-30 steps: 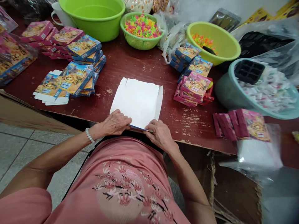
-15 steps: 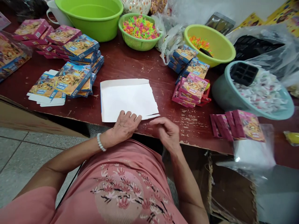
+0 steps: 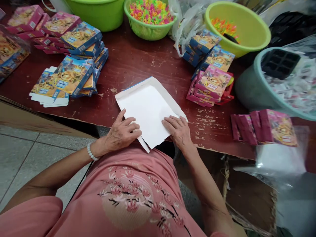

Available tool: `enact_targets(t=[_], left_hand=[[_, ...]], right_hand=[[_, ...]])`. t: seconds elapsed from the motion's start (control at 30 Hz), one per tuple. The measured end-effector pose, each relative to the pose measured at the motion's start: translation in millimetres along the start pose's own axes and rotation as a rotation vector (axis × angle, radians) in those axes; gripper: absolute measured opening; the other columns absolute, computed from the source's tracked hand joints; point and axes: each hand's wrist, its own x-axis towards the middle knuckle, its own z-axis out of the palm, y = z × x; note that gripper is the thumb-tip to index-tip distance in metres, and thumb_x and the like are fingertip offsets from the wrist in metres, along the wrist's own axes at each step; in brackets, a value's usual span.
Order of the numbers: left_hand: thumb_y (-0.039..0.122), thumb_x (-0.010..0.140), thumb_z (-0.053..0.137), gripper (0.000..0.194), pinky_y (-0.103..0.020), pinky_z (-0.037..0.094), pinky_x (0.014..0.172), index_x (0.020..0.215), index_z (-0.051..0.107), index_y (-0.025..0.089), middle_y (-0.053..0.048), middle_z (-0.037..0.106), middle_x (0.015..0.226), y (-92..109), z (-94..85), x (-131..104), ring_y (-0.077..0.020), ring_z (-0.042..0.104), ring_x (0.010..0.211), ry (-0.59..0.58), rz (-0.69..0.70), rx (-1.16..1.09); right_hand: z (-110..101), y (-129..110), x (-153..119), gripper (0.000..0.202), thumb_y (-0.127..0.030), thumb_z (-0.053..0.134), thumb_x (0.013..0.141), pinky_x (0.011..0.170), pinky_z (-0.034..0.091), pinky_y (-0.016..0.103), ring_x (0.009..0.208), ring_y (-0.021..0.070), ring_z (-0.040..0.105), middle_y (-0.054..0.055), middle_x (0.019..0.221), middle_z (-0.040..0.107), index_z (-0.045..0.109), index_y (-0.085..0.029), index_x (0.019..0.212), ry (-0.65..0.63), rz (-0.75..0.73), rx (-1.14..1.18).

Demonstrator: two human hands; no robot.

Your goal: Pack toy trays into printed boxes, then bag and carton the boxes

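Observation:
A white cardboard sheet (image 3: 148, 108) with raised edge flaps lies turned at an angle at the table's front edge, a thin blue line along its far left side. My left hand (image 3: 123, 131), with a pale bead bracelet at the wrist, rests on its left edge with the fingers spread. On the right part of the sheet lies my right hand (image 3: 179, 130), palm down, fingers stretched out near the raised flap. A narrow flap sticks out over the front edge of the table.
Blue boxes (image 3: 71, 74) and pink boxes (image 3: 60, 23) are stacked at the left. More pink boxes (image 3: 213, 82) stand right of the sheet, others (image 3: 265, 128) farther right. Behind are a green basket (image 3: 148, 31), a yellow basin (image 3: 256, 24) and a blue basin (image 3: 249, 85).
The sheet has turned clockwise, its corner now pointing toward me. My left hand has spread its fingers at the left edge. My right hand has come down flat on the sheet.

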Motion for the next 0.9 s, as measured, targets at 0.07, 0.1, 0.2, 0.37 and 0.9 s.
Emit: enact_targets(t=[0.07, 0.1, 0.2, 0.37, 0.9], left_hand=[[0.015, 0.1, 0.061, 0.021, -0.061, 0.031, 0.122, 0.094, 0.073, 0.031, 0.005, 0.079, 0.098, 1, 1.2, -8, -0.0211, 0.068, 0.108, 0.051, 0.028, -0.024], [0.014, 0.099, 0.063, 0.021, -0.057, 0.035, 0.12, 0.094, 0.073, 0.031, 0.006, 0.08, 0.096, 0, 1.7, -12, -0.0197, 0.068, 0.105, 0.072, 0.024, -0.046], [0.019, 0.096, 0.07, 0.015, -0.052, 0.042, 0.114, 0.098, 0.076, 0.032, 0.005, 0.081, 0.098, -5, 3.1, -23, -0.0193, 0.069, 0.103, 0.109, -0.036, -0.139], [0.024, 0.096, 0.071, 0.011, -0.054, 0.045, 0.117, 0.102, 0.077, 0.031, 0.002, 0.083, 0.102, -9, 4.4, -36, -0.0206, 0.071, 0.11, 0.198, -0.193, -0.347], [-0.005, 0.087, 0.049, 0.044, -0.056, 0.049, 0.119, 0.121, 0.066, 0.018, -0.012, 0.071, 0.126, -15, -3.7, -18, -0.0294, 0.056, 0.14, -0.113, -0.104, -0.308]], right_hand=[[2, -9, -6, 0.038, -0.019, 0.055, 0.104, 0.12, 0.034, 0.049, 0.138, 0.0276, 0.059, 0.012, 0.142, 0.072, 0.067, -0.022, 0.14, 0.029, -0.01, -0.017], [3, -13, -8, 0.039, -0.019, 0.055, 0.104, 0.12, 0.035, 0.049, 0.139, 0.028, 0.059, 0.012, 0.143, 0.071, 0.066, -0.021, 0.141, 0.037, -0.011, -0.023], [4, -25, -14, 0.046, -0.013, 0.052, 0.102, 0.119, 0.038, 0.048, 0.142, 0.0274, 0.058, 0.012, 0.147, 0.069, 0.064, -0.022, 0.145, 0.032, 0.02, -0.008], [10, -42, -23, 0.054, -0.006, 0.043, 0.101, 0.12, 0.043, 0.047, 0.146, 0.027, 0.056, 0.013, 0.151, 0.065, 0.06, -0.02, 0.15, 0.06, 0.063, 0.001], [-42, -84, 27, 0.025, -0.019, 0.047, 0.107, 0.076, 0.04, 0.037, 0.086, 0.0225, 0.068, 0.009, 0.096, 0.079, 0.071, -0.021, 0.1, -0.175, 0.117, -0.096]])
